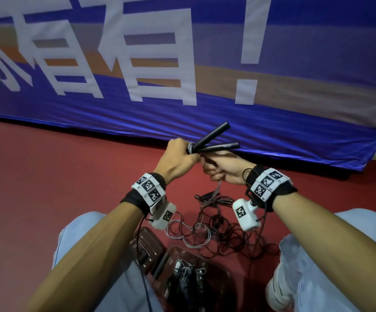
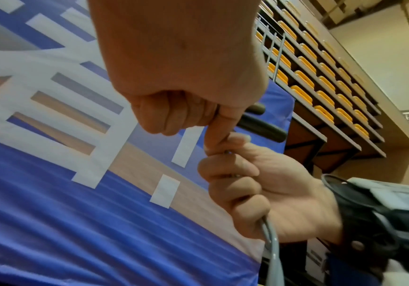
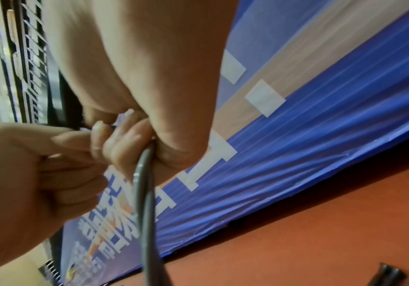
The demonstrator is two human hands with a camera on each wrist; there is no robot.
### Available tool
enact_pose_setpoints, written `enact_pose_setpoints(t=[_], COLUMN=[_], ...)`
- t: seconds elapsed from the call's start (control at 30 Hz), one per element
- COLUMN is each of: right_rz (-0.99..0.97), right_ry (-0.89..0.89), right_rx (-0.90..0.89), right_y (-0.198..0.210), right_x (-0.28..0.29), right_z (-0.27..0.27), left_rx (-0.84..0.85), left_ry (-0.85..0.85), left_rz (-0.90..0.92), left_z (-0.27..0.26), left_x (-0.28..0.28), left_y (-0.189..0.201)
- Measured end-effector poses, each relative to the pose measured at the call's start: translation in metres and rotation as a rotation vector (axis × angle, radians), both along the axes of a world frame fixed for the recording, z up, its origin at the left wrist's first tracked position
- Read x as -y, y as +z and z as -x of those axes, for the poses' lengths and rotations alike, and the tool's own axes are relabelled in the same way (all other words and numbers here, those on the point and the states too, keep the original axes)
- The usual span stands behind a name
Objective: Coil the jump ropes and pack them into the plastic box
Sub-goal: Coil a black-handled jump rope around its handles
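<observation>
My left hand grips the joined ends of two black jump-rope handles, which fan up and to the right. Just right of it, my right hand is curled round that rope's doubled grey cord, which hangs down to the floor. In the left wrist view the left hand is fisted above the right hand, with the handles behind. The right wrist view shows the right hand squeezing the cord beside the left hand. The clear plastic box holds several coiled ropes.
A tangle of loose dark and grey ropes lies on the red floor between my knees. The box lid lies left of the box. A blue banner stands just beyond my hands. A white shoe is at the right.
</observation>
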State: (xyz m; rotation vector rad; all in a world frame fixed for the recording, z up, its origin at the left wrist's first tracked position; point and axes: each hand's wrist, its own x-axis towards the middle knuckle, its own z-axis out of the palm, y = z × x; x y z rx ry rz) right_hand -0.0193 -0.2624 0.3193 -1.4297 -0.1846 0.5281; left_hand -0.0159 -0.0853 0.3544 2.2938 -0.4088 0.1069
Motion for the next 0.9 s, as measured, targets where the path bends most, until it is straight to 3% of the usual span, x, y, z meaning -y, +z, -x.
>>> enact_pose_setpoints(t=[0.13,0.3,0.4,0.73,0.9], right_rz=[0.105,0.739,0.955,1.305,1.319], right_ry=[-0.137,-0.119,-0.105,-0.040,-0.113], right_rx=[0.021,0.387,0.501,0.972,0.991], right_y=[-0.001,-0.010,-0.017,0.002,0.014], right_x=[-0.027,-0.049,-0.050,-0.018,-0.004], right_z=[0.003,0.018,0.025,0.032,0.022], left_rx=[-0.061,-0.126,-0.143,-0.046,0.022], left_ry=[0.118,0.216,0.213,0.121,-0.014], left_rz=[0.001,-0.179,-0.284,-0.594,-0.736], left_z=[-0.008,-0.022,-0.020,-0.001,-0.002], left_x=[-0.005,-0.010,-0.005,0.018,0.020], left_y=[-0.002,-0.016,-0.024,-0.043,-0.047])
